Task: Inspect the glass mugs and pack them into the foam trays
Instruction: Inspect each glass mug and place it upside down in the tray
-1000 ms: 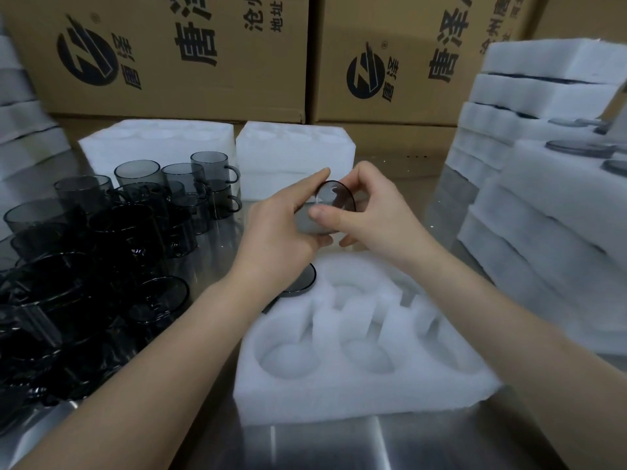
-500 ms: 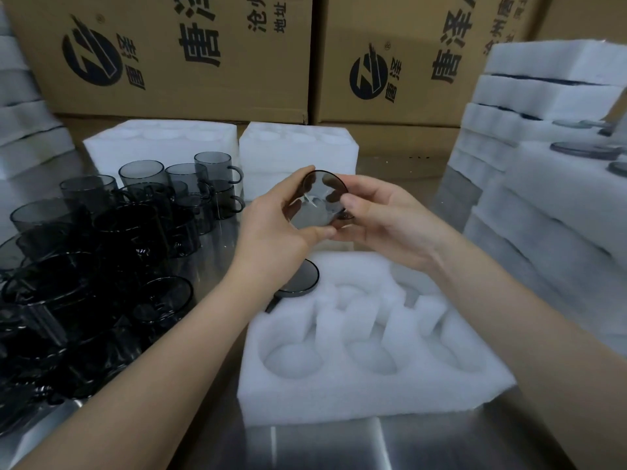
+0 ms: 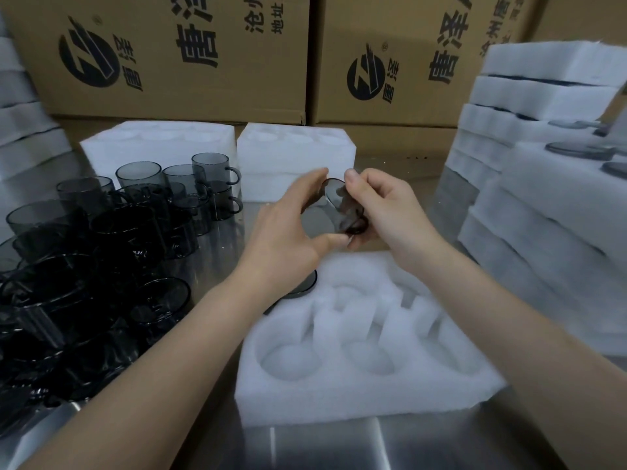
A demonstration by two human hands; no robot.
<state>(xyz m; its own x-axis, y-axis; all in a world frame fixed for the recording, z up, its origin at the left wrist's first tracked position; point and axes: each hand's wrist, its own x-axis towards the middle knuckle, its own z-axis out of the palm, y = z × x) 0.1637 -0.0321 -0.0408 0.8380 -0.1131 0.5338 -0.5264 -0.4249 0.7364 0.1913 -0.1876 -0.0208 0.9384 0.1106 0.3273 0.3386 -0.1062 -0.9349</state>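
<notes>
"Smoke-grey cylindrical glass mugs [image 3: 101, 252] crowd the steel table [image 3: 339, 442] left of the white foam tray [image 3: 339, 398], some stacked two high. What has changed?"

"The one under inspection. Above the tray's far edge the left hand [image 3: 288, 239] cups a single grey glass mug [image 3: 341, 208], forefinger arched over it and thumb beneath, a wide C. Half a second ago its round end faced the camera full on. Now it is swung nearly edge-on, with the loop handle low and toward the right hand [image 3: 390, 212]."

"And that hand?"

"Curled on the handle side, thumb tip pressed at the rim on top, fingers folded underneath. Both hands have hold of the mug, and it touches neither tray nor table."

"Meaning?"

"I judge the check has gone from the end to the wall and handle, so packing should be close. The pockets I can see in the tray, round wells with slots cut between soft, fuzzy ribs, hold no mugs. Its far left corner is hidden by the wrist. A dark round glass disc [image 3: 307, 287] shows there, lid or saucer I cannot tell."

"Right of the tray?"

"Stacks of white foam slabs [image 3: 543, 171], matte and yielding, unlike the slick, hard glass. Behind the tray stand brown cardboard cartons [image 3: 169, 56]."
</notes>
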